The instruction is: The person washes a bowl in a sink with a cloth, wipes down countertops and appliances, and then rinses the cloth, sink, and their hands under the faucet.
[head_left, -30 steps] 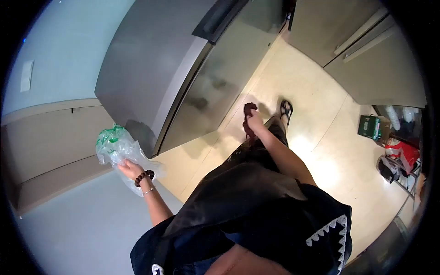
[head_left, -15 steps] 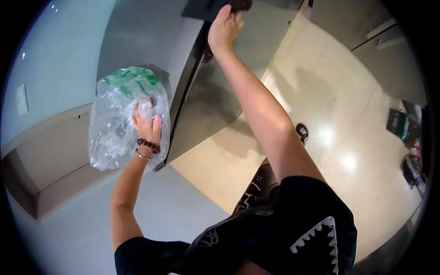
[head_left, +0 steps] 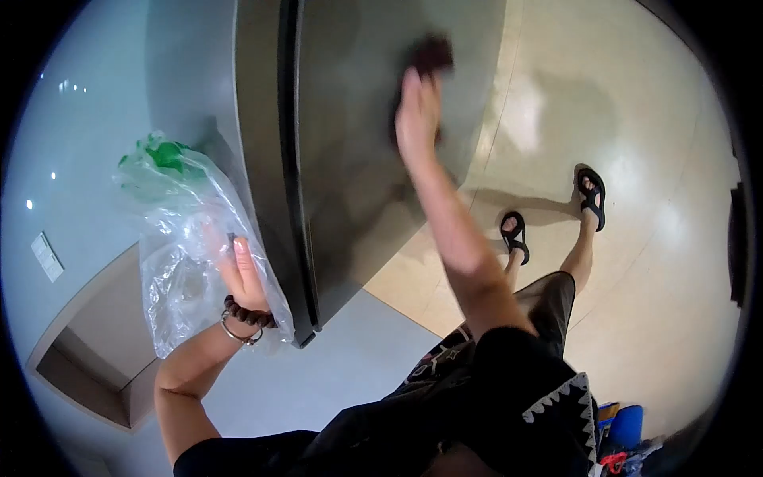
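A clear plastic bag (head_left: 179, 262) with green printing hangs around my left hand (head_left: 238, 266), whose fingers are closed on it, partly seen through the film. Dark beads and a thin bracelet circle that wrist. My right hand (head_left: 419, 111) is closed on a dark red cloth (head_left: 433, 54), blurred by motion, in front of the grey metallic fridge door (head_left: 350, 159). Whether the cloth touches the door is hard to tell. The bag is beside the fridge's left side.
Pale floor tiles (head_left: 660, 262) lie to the right, under my sandalled feet (head_left: 590, 195). A recessed wall niche (head_left: 103, 342) is at the lower left, with a switch plate (head_left: 48, 256) above it. Colourful items (head_left: 624, 433) sit at the bottom right.
The view has turned towards the fridge front. My right hand rose with the cloth to the door's upper edge, then moved onto the door front. The bag has narrowed since half a second ago.
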Tool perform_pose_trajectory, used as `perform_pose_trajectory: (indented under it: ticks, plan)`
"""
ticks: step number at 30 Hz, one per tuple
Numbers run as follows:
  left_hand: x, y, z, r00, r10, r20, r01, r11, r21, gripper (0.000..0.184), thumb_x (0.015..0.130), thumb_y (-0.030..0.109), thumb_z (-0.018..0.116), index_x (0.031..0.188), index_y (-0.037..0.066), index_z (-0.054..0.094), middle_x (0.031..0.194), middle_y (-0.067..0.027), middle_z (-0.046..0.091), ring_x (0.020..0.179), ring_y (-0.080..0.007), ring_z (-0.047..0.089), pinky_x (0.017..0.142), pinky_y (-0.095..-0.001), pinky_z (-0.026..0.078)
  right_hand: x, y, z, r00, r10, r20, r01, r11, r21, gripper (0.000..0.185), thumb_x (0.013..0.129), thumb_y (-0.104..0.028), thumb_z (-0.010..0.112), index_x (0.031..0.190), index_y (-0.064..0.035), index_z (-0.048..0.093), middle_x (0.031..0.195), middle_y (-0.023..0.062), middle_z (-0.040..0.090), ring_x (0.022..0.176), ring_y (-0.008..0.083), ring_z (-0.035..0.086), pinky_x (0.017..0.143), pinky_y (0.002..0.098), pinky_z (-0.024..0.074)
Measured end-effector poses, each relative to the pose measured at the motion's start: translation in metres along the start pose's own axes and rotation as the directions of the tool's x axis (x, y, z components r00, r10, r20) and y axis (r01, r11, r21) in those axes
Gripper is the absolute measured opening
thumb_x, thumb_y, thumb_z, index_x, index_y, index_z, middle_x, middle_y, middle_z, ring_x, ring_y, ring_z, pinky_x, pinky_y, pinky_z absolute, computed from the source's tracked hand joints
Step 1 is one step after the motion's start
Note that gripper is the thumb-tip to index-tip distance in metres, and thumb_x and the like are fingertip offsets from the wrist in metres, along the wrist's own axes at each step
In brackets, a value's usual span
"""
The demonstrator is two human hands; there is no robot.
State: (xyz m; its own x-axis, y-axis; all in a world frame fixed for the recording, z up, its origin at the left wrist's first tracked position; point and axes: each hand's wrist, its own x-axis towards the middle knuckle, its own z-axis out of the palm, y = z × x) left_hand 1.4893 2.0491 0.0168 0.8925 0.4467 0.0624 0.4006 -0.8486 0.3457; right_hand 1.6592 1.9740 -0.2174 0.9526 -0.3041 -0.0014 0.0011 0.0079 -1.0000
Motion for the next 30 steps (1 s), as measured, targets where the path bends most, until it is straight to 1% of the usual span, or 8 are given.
perform_pose_trajectory:
  ticks: [3, 5, 7, 12, 19, 24, 27, 30]
  plan:
    - [-0.011, -0.049, -0.031, 0.899, 0.363, 0.244, -0.437, 0.723, 0.535, 0.045, 0.085, 0.011, 0.039, 0.124, -0.007, 0.025, 0.125, -0.0265, 0.029, 0.116, -0.0347, 0.03, 0.098, -0.0368, 0.022, 0.047, -0.039, 0.021, 0.975, -0.215, 0.06, 0.193, 0.948, 0.254, 0.026, 0.078, -0.019, 0.047, 0.065, 0.0024, 0.047, 0.083, 0.0177, 0.046, 0.08, 0.0353, 0.042, 0.067, 0.0466, 0.0303]
    - [-0.016, -0.033, -0.025, 0.967, 0.172, 0.189, -0.241, 0.86, 0.45, 0.044, 0.086, 0.012, 0.037, 0.124, -0.007, 0.025, 0.126, -0.0257, 0.028, 0.115, -0.0337, 0.031, 0.098, -0.0366, 0.022, -0.031, -0.063, -0.012, 0.904, -0.25, 0.348, 0.293, 0.953, -0.076, 0.018, 0.075, -0.017, 0.05, 0.076, 0.0008, 0.053, 0.11, 0.0224, 0.043, 0.111, 0.0407, 0.03, 0.088, 0.0547, 0.0215]
    - [-0.022, -0.038, -0.02, 0.984, -0.023, 0.178, -0.036, 0.946, 0.321, 0.043, 0.087, 0.012, 0.035, 0.124, -0.007, 0.025, 0.126, -0.025, 0.028, 0.114, -0.0328, 0.032, 0.097, -0.0364, 0.023, -0.149, -0.063, -0.051, 0.861, -0.226, 0.455, 0.141, 0.967, 0.214, 0.045, 0.063, -0.02, 0.06, 0.103, -0.003, 0.05, 0.126, 0.0131, 0.034, 0.125, 0.037, 0.011, 0.091, 0.0617, 0.0112]
    - [-0.01, -0.025, -0.019, 0.731, 0.629, 0.262, -0.639, 0.498, 0.586, 0.041, 0.083, 0.009, 0.042, 0.115, -0.016, 0.034, 0.12, -0.0307, 0.032, 0.11, -0.039, 0.037, 0.092, -0.0404, 0.031, -0.225, -0.036, -0.098, 0.581, -0.574, 0.577, 0.298, 0.81, 0.506, 0.022, 0.056, -0.022, 0.063, 0.073, -0.0082, 0.061, 0.105, 0.0079, 0.048, 0.111, 0.0303, 0.031, 0.091, 0.0632, 0.0105]
    - [-0.043, -0.086, -0.073, 0.873, 0.35, 0.339, -0.486, 0.669, 0.562, 0.046, 0.085, 0.018, 0.037, 0.119, -0.012, 0.028, 0.121, -0.0277, 0.03, 0.111, -0.037, 0.032, 0.091, -0.039, 0.03, -0.054, 0.07, -0.03, 0.967, 0.065, 0.245, -0.052, 0.997, -0.059, 0.013, 0.068, -0.014, 0.048, 0.07, -0.0019, 0.054, 0.079, 0.0171, 0.051, 0.076, 0.0339, 0.048, 0.07, 0.0457, 0.0354]
    - [-0.045, -0.079, -0.075, 0.893, 0.296, 0.338, -0.442, 0.716, 0.54, 0.044, 0.085, 0.017, 0.037, 0.118, -0.011, 0.029, 0.116, -0.0262, 0.034, 0.105, -0.0353, 0.036, 0.086, -0.0397, 0.033, -0.124, 0.244, -0.007, 0.87, 0.491, 0.045, -0.48, 0.865, -0.145, 0.026, 0.082, -0.019, 0.036, 0.081, 0.0016, 0.051, 0.091, 0.0218, 0.05, 0.089, 0.0356, 0.045, 0.078, 0.0416, 0.0329]
    - [-0.047, -0.075, -0.073, 0.905, 0.284, 0.316, -0.416, 0.747, 0.518, 0.043, 0.085, 0.017, 0.038, 0.117, -0.01, 0.03, 0.114, -0.0253, 0.037, 0.101, -0.0343, 0.038, 0.082, -0.0401, 0.035, -0.07, 0.203, 0.004, 0.667, 0.744, -0.035, -0.745, 0.665, -0.061, 0.043, 0.087, -0.03, 0.032, 0.095, 0.0082, 0.048, 0.111, 0.0224, 0.046, 0.106, 0.0338, 0.04, 0.095, 0.0363, 0.0258]
    - [-0.05, -0.071, -0.063, 0.922, 0.267, 0.279, -0.376, 0.788, 0.488, 0.042, 0.084, 0.017, 0.038, 0.117, -0.009, 0.03, 0.111, -0.0244, 0.039, 0.097, -0.0333, 0.041, 0.079, -0.0406, 0.037, 0.047, 0.048, 0.017, 0.876, 0.464, 0.129, -0.481, 0.86, 0.17, 0.025, 0.08, -0.018, 0.043, 0.075, 0.005, 0.049, 0.076, 0.0191, 0.049, 0.075, 0.0313, 0.048, 0.068, 0.044, 0.0363]
